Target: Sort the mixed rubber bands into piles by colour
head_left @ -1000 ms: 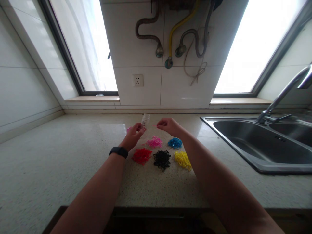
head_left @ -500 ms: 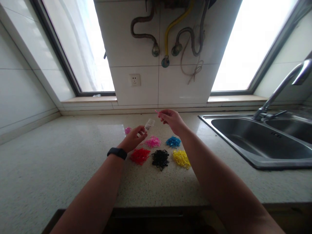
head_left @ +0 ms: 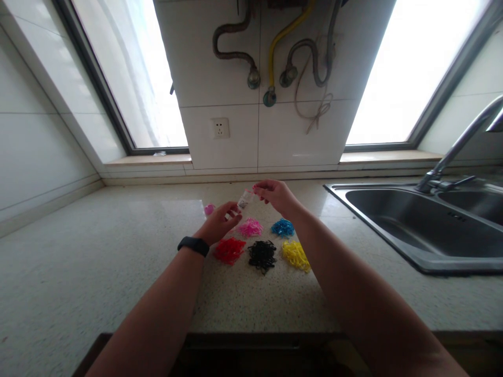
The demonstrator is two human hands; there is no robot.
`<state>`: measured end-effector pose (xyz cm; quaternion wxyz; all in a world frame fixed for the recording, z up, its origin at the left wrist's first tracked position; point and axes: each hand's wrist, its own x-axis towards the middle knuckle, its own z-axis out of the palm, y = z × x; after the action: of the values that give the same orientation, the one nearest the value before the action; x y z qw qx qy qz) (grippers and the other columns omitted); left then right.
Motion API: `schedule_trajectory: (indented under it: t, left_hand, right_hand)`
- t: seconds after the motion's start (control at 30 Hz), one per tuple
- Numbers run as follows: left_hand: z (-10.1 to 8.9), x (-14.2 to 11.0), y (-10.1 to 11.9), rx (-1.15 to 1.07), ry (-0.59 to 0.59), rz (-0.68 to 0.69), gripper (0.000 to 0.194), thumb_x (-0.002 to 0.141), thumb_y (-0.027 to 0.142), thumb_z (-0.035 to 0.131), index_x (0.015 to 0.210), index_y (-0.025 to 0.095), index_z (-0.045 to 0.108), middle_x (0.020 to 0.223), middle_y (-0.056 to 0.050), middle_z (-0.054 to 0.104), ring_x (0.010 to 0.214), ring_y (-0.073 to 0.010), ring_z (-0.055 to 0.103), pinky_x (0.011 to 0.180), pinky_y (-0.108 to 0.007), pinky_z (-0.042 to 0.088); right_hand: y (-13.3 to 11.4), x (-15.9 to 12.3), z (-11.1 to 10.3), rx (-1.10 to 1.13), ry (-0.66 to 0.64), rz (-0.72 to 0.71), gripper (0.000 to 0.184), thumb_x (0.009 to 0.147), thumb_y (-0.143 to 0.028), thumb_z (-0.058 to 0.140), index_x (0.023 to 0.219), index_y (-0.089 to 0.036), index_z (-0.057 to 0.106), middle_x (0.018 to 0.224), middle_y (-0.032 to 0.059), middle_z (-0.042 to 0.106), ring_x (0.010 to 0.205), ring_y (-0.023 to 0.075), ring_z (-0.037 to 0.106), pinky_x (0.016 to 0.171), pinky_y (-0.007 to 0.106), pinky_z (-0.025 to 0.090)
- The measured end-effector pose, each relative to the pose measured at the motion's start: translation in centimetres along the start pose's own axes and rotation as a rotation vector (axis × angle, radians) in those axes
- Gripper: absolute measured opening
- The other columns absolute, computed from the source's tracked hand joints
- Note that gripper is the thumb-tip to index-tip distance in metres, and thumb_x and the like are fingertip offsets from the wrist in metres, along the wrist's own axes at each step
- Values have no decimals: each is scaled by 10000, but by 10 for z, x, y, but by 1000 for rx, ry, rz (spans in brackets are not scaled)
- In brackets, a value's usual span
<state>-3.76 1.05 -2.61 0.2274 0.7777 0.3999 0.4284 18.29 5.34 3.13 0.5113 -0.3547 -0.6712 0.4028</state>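
Observation:
My left hand (head_left: 222, 222) is closed around the base of a small clear bottle (head_left: 243, 199), tilted toward the right. My right hand (head_left: 275, 193) pinches a thin pink rubber band (head_left: 249, 191) right at the bottle's mouth. Below my hands lie small heaps of rubber bands on the counter: pink (head_left: 250, 228), blue (head_left: 282, 228), red (head_left: 228, 250), black (head_left: 261, 255) and yellow (head_left: 295, 256). A small pink lid or cap (head_left: 209, 209) sits left of my left hand. A black band is on my left wrist.
A steel sink (head_left: 416, 225) with a tap (head_left: 459, 152) fills the right side. The speckled stone counter (head_left: 98, 262) runs left. On the tiled back wall are a socket (head_left: 220, 128) and hoses (head_left: 275, 57), with windows either side.
My right hand came down and left, bringing the pink band to the bottle's mouth. My left hand tilted the bottle further toward it.

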Motion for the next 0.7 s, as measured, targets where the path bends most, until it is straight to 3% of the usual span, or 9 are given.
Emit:
schedule_trajectory:
  t: [0.7]
  left_hand:
    - [1, -1, 6, -14, -37, -2, 250, 901, 352, 591, 1097, 198, 613, 1009, -62, 643, 823, -156, 589, 605, -236, 435]
  right_hand:
    - [-3, -3, 16, 98, 110, -44, 335, 686, -463, 755, 863, -181, 718, 742, 30, 676, 603, 115, 521, 505, 236, 387]
